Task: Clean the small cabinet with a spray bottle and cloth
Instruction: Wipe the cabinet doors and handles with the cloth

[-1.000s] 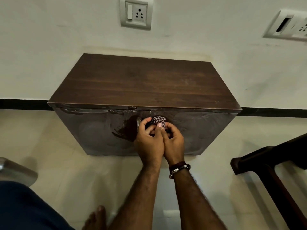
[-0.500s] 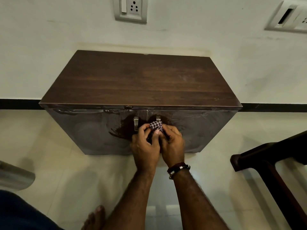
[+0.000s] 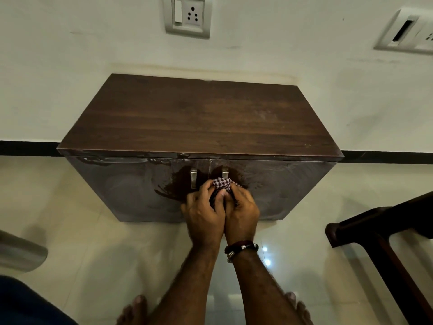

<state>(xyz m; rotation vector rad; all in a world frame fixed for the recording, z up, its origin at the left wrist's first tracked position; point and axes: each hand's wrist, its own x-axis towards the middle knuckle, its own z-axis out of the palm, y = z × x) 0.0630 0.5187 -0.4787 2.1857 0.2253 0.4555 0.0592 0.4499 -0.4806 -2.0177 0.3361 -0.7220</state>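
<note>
Two hands work together nearest the camera: the left hand (image 3: 203, 215) and the right hand (image 3: 242, 216), both curled round a bunched chequered maroon-and-white cloth (image 3: 222, 184) pressed to the front of the small dark-brown wooden cabinet (image 3: 201, 120), just below the right metal door handle (image 3: 225, 172); the wiping step seems in hand. Beyond, the doors look streaked and cloudy, so next the cloth likely needs sweeping outward; no spray bottle shows.

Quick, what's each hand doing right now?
Left hand: fingers curled round the checked cloth.
Right hand: also gripping the cloth, by the cabinet handles.
</note>
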